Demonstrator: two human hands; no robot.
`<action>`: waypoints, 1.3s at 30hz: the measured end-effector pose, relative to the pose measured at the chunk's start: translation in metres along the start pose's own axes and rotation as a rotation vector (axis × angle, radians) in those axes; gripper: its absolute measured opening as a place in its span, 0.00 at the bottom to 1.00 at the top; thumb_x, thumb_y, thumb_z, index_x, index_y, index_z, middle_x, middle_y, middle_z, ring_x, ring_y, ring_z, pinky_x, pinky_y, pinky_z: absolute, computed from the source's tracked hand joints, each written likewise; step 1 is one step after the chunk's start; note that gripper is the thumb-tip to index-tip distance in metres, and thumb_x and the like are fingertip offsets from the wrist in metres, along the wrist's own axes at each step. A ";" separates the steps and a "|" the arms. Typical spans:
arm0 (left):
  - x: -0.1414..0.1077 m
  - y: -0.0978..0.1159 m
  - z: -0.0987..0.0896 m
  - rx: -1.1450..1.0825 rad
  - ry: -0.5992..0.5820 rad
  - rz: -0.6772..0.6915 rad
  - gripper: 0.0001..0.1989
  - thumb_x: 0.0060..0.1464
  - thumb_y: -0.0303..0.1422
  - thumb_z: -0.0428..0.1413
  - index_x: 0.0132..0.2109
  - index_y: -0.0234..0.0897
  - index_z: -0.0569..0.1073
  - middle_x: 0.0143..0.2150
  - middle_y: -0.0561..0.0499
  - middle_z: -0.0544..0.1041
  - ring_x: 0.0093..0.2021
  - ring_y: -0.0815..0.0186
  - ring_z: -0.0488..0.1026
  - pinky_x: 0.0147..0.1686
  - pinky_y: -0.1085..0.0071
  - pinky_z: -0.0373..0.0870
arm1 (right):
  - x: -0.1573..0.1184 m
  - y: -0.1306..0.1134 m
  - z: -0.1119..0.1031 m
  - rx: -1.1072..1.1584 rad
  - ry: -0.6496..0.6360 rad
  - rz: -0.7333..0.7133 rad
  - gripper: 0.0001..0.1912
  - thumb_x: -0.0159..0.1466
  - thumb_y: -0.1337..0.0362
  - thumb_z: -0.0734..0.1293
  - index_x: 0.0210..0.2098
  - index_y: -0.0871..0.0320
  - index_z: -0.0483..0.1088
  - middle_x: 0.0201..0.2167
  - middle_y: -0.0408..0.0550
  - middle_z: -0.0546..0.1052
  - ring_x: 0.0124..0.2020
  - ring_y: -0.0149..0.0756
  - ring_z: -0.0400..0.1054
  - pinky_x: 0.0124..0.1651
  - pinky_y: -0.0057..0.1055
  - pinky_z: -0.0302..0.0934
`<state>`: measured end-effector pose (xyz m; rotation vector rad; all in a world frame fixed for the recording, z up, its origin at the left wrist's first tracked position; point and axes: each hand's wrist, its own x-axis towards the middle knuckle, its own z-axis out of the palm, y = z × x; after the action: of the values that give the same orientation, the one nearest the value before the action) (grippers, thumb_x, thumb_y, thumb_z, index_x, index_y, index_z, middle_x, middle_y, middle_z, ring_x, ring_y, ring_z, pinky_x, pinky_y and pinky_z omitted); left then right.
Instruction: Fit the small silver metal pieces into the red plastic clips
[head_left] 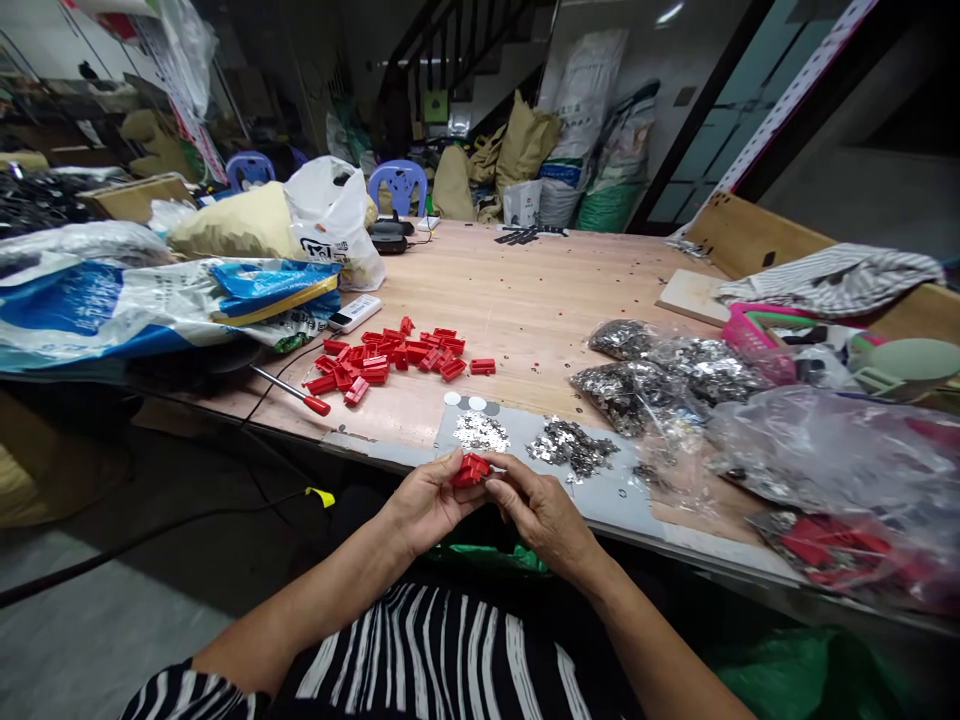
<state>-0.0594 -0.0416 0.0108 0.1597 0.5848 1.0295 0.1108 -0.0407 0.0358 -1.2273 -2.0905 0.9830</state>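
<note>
Just off the table's near edge, my left hand (431,500) grips a small red plastic part (470,470) between thumb and fingers. My right hand (536,505) is closed at the part's right side, its thumb and forefinger pinched together; whether a small piece sits in that pinch is hidden. Beyond the hands, a pile of bright silver metal pieces (481,431) and a darker pile of metal pieces (571,446) lie on a grey mat (517,412). A heap of similar red plastic parts (375,360) lies farther back to the left.
A red-handled tool (315,404) lies at the table's left edge, near a white device (355,314). Plastic bags of metal pieces (637,390) crowd the right side, beside a pink basket (757,340). A white shopping bag (330,215) and sacks stand left. A black cable (150,535) hangs at lower left.
</note>
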 end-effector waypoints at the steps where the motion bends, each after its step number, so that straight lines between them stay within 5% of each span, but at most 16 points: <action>1: 0.000 -0.001 0.001 -0.011 0.007 -0.001 0.08 0.60 0.29 0.52 0.38 0.28 0.73 0.35 0.44 0.79 0.35 0.64 0.78 0.49 0.63 0.71 | -0.001 0.001 0.001 -0.014 0.023 -0.006 0.18 0.68 0.56 0.57 0.54 0.52 0.66 0.22 0.41 0.73 0.24 0.34 0.68 0.32 0.28 0.62; 6: 0.000 -0.008 0.002 -0.011 -0.007 -0.012 0.07 0.59 0.31 0.54 0.37 0.29 0.72 0.36 0.45 0.79 0.37 0.63 0.79 0.54 0.58 0.67 | -0.003 0.009 0.006 0.040 0.110 -0.001 0.17 0.68 0.54 0.56 0.47 0.53 0.70 0.28 0.45 0.75 0.29 0.35 0.70 0.35 0.28 0.63; 12: 0.001 -0.017 -0.002 -0.041 -0.013 -0.074 0.08 0.57 0.32 0.57 0.38 0.28 0.73 0.37 0.44 0.79 0.38 0.62 0.78 0.55 0.57 0.66 | -0.004 0.015 0.009 0.219 0.097 0.057 0.19 0.68 0.51 0.55 0.41 0.56 0.71 0.22 0.40 0.68 0.22 0.30 0.61 0.27 0.25 0.58; 17: -0.004 -0.024 -0.004 -0.011 0.060 -0.069 0.06 0.53 0.32 0.60 0.35 0.33 0.71 0.32 0.50 0.78 0.34 0.67 0.76 0.48 0.61 0.70 | -0.010 0.019 0.014 0.079 0.124 0.049 0.13 0.61 0.55 0.65 0.42 0.55 0.69 0.20 0.37 0.65 0.22 0.29 0.59 0.26 0.25 0.56; 22: -0.012 -0.030 -0.010 0.116 0.027 -0.025 0.11 0.48 0.34 0.63 0.32 0.36 0.68 0.33 0.53 0.76 0.35 0.67 0.74 0.45 0.63 0.69 | -0.020 0.026 0.018 -0.126 0.111 -0.024 0.14 0.64 0.57 0.63 0.47 0.55 0.68 0.25 0.42 0.72 0.26 0.32 0.66 0.33 0.27 0.59; 27: -0.006 -0.028 -0.026 0.668 0.011 0.135 0.13 0.45 0.33 0.63 0.26 0.35 0.66 0.31 0.53 0.74 0.32 0.68 0.70 0.40 0.68 0.66 | -0.023 0.032 0.004 -0.183 -0.036 -0.005 0.16 0.61 0.56 0.67 0.48 0.50 0.68 0.28 0.40 0.74 0.26 0.32 0.67 0.33 0.27 0.60; 33: 0.000 -0.034 -0.046 1.559 -0.051 0.358 0.04 0.48 0.26 0.57 0.33 0.38 0.74 0.37 0.50 0.74 0.41 0.62 0.70 0.43 0.67 0.64 | -0.008 0.049 -0.019 -0.564 0.255 0.197 0.09 0.64 0.63 0.62 0.44 0.55 0.69 0.40 0.47 0.76 0.36 0.37 0.71 0.37 0.31 0.62; 36: -0.001 -0.035 -0.046 1.694 -0.101 0.351 0.10 0.48 0.27 0.58 0.40 0.41 0.75 0.42 0.50 0.74 0.46 0.61 0.69 0.48 0.66 0.63 | 0.001 0.056 -0.019 -0.713 0.300 0.250 0.09 0.64 0.64 0.62 0.44 0.55 0.69 0.43 0.47 0.75 0.37 0.39 0.72 0.34 0.31 0.63; 39: -0.001 -0.026 -0.037 1.563 -0.132 0.266 0.09 0.48 0.29 0.59 0.40 0.39 0.76 0.40 0.51 0.76 0.41 0.62 0.72 0.43 0.68 0.66 | 0.006 0.062 -0.014 -0.765 0.302 0.236 0.08 0.65 0.64 0.62 0.43 0.55 0.70 0.42 0.46 0.76 0.38 0.38 0.73 0.34 0.30 0.63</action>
<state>-0.0590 -0.0609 -0.0300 1.6910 1.1565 0.5854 0.1499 -0.0107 -0.0043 -1.8789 -2.1576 0.0212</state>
